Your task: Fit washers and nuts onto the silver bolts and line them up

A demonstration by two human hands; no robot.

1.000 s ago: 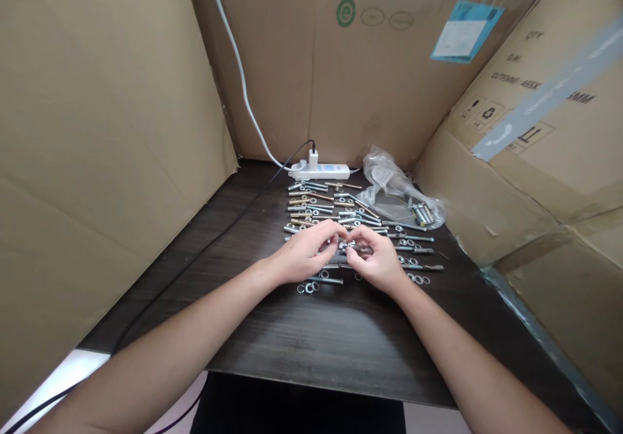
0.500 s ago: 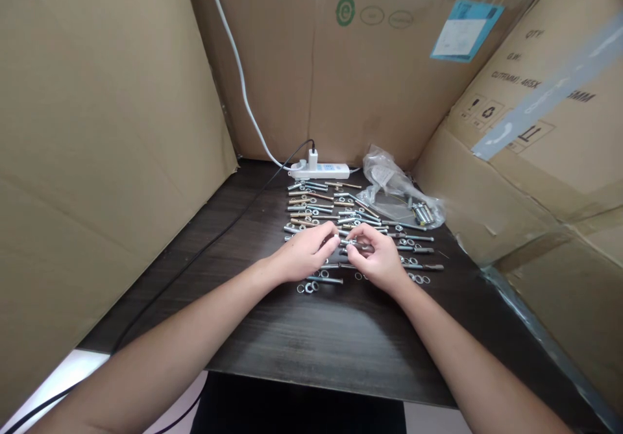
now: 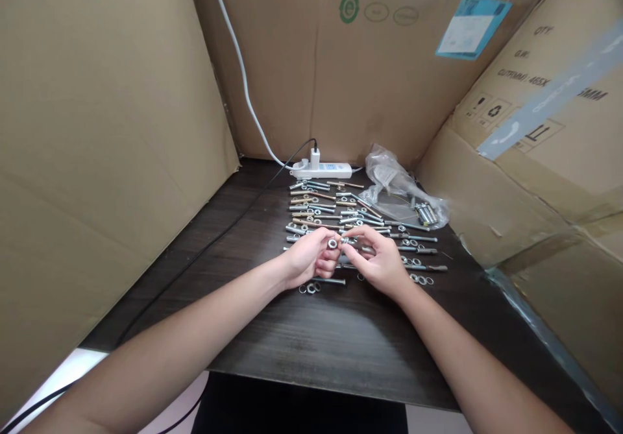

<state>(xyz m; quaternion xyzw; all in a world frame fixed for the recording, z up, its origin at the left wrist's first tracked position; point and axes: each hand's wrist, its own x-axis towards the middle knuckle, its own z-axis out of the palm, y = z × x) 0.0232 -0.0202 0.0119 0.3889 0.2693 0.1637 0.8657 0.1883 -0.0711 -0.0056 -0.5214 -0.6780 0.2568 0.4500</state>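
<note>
My left hand (image 3: 311, 259) is curled, with thumb and fingertips pinched on a small silver nut (image 3: 333, 244). My right hand (image 3: 379, 259) pinches the end of a silver bolt (image 3: 351, 242) just right of the nut, and the two parts almost touch. Both hands hover low over rows of silver and brass bolts, nuts and washers (image 3: 335, 210) laid out on a dark wooden table (image 3: 316, 343). A loose bolt with washers (image 3: 321, 283) lies just under my left hand.
A white power strip (image 3: 321, 170) with a plugged charger sits at the back, with a white cable up the wall and a black cable (image 3: 195, 255) across the table. A crumpled plastic bag (image 3: 399, 191) holding bolts lies back right. Cardboard boxes (image 3: 97, 129) wall in the table.
My left hand has turned palm inward and pulled back a little, now showing the nut in its fingertips. My right hand stayed in place with the bolt. The camera shifted slightly.
</note>
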